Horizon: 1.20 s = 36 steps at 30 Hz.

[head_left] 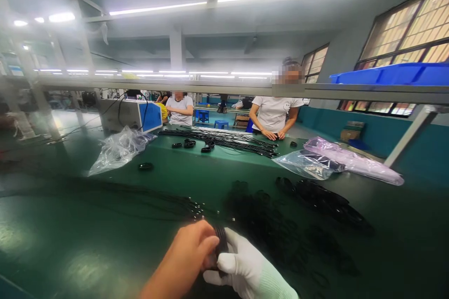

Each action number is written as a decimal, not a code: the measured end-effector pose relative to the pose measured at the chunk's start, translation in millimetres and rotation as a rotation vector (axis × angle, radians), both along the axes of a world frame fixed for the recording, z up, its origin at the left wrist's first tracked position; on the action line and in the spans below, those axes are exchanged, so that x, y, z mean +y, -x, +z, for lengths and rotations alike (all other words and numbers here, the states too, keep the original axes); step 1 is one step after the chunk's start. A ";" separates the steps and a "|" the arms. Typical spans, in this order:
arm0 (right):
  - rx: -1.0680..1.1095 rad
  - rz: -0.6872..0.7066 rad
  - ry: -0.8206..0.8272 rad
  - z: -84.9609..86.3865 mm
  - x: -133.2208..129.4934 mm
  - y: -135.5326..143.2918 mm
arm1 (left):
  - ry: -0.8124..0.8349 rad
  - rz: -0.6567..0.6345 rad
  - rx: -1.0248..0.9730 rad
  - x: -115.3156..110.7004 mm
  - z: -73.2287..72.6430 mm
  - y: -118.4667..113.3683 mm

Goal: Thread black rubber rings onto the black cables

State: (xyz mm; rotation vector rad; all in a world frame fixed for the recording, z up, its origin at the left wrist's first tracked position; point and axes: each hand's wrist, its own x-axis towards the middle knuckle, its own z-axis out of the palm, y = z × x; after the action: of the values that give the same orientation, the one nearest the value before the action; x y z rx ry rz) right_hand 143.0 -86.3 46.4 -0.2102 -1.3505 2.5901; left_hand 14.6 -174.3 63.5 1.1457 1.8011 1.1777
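A coiled black cable is held between both hands at the bottom centre. My bare left hand closes on its left side, thumb against the coil. My right hand, in a white glove, wraps round it from the right with thumb and fingers. Just beyond the hands lie the ends of loose black cables, stretching to the left. To the right, a dark pile of coiled cables spreads over the green table.
More black coils lie at the right, near a clear bag and pink wrap. Long cables cross the table's far side. Another plastic bag and a blue-grey machine stand left. Two people sit or stand opposite.
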 end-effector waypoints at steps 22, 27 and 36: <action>0.065 0.181 0.354 -6.9 5.6 -1.4 | -0.204 -0.223 0.024 4.3 20.4 35.7; -0.018 0.255 0.294 4.1 1.5 -1.8 | -0.200 -0.408 -0.308 -2.4 14.3 43.0; -0.158 -0.058 -0.116 25.5 8.9 -20.8 | -0.159 -0.115 0.084 -9.9 11.4 53.9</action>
State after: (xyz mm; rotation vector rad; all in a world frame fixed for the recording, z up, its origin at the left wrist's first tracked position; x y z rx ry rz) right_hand 163.7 -77.3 71.9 -0.4367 -1.5189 2.4829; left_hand -39.3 -184.3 74.9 1.3896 1.7018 1.2384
